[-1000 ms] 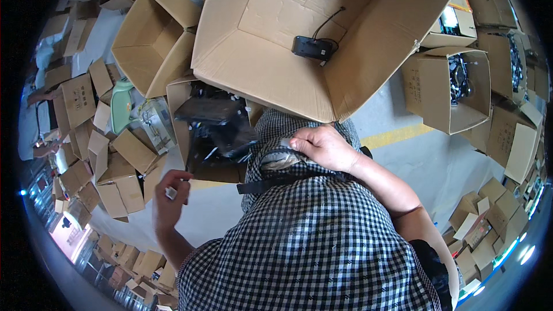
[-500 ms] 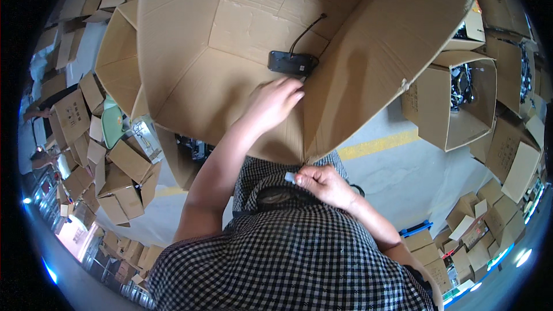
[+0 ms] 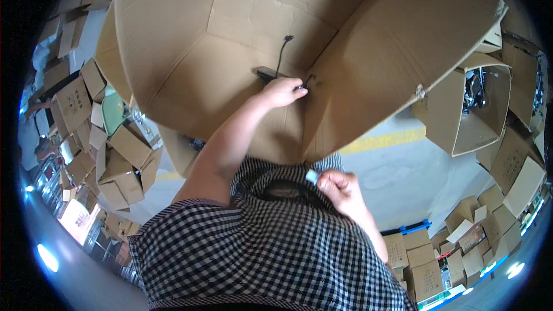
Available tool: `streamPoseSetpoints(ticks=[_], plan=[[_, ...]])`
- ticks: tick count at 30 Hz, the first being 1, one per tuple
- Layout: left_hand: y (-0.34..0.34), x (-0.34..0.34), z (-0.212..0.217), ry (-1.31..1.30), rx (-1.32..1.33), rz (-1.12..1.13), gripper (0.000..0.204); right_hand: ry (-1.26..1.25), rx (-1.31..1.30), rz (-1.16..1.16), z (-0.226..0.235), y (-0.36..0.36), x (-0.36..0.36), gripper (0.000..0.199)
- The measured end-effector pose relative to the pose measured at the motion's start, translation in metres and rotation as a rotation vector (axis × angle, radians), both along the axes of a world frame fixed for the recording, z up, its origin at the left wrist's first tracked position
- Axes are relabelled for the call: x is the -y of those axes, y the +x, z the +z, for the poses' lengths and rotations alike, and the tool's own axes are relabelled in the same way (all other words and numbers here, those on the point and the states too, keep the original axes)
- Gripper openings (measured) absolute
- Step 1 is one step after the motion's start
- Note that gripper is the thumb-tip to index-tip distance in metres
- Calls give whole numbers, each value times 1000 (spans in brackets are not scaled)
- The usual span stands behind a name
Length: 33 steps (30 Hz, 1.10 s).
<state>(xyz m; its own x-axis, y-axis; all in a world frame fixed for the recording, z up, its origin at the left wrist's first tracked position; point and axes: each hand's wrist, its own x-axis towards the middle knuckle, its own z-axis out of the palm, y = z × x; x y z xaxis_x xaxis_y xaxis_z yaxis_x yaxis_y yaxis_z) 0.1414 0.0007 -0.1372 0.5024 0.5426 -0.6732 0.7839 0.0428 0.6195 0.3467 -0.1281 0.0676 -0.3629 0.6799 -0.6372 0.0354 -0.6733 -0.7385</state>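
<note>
My left hand [image 3: 281,92] reaches down into a large open cardboard box [image 3: 368,63]. Its fingers are closed on a flat black device [image 3: 266,74], whose front side they mostly cover. A thin black cable [image 3: 281,55] stands up from the device and ends in a small frayed-looking tip; another short black loop shows beside my fingertips. Close to my body, my right hand [image 3: 341,189] pinches a small pale, bluish-white piece [image 3: 312,176] between thumb and finger. What kind of piece it is, I cannot make out.
Another open carton [image 3: 443,109] with dark cabled parts stands to the right. Left are a green chair-like seat [image 3: 113,110] and several jumbled cartons [image 3: 121,170]. A yellow line [image 3: 391,140] crosses the grey floor. More boxes [image 3: 426,276] are stacked at the lower right.
My left hand has closed on the black device, which now sits tilted and shifted slightly left. My right hand has moved a little to the right, still pinching the pale piece.
</note>
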Motion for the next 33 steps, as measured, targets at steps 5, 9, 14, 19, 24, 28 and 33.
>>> streamPoseSetpoints(ticks=[5, 9, 14, 19, 24, 28, 33], plan=[[-42, 39, 145, 27, 340, 514, 13, 85, -74, -137, 33, -27, -10, 25], [-53, 73, 193, 528, 595, 440, 27, 122, -87, -264, 54, -39, -7, 25], [-50, 90, 246, 548, 738, 450, 32, 307, -29, -262, 83, -47, -10, 27], [-52, 104, 263, 551, 797, 537, 20, 330, 7, -181, 99, -52, -6, 27], [-54, 117, 273, 646, 720, 661, 17, 220, -20, -192, 106, -62, -3, 26], [-58, 121, 279, 909, 615, 555, 25, 37, -113, -254, 108, -62, 0, 25], [-63, 127, 286, 926, 684, 446, 29, -49, -178, -228, 112, -58, 9, 24]])
